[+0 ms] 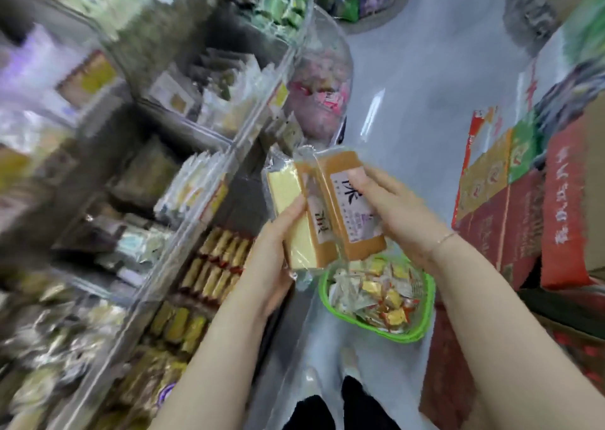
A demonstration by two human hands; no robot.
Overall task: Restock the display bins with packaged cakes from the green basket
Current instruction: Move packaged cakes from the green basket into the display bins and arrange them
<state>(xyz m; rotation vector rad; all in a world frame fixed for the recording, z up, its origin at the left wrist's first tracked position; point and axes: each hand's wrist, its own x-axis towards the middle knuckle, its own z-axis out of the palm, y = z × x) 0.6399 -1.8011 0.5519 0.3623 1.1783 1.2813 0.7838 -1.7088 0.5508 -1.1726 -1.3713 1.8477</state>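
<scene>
Two clear-wrapped brown-topped yellow cakes [322, 207] sit above the green plastic basket [422, 329]; I see my left hand [278, 249] gripping the nearer cake's side, right hand [389, 207] fingers curled over the other's label. Clear display bins [209, 266] lie left of the basket.

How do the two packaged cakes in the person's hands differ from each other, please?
The left cake, gripped by the left hand, shows its pale yellow side; the right cake, under the right hand, shows mainly its brown top. The right cake's label is partly covered by fingers. Both are clear-wrapped, white-labelled slabs.
</scene>
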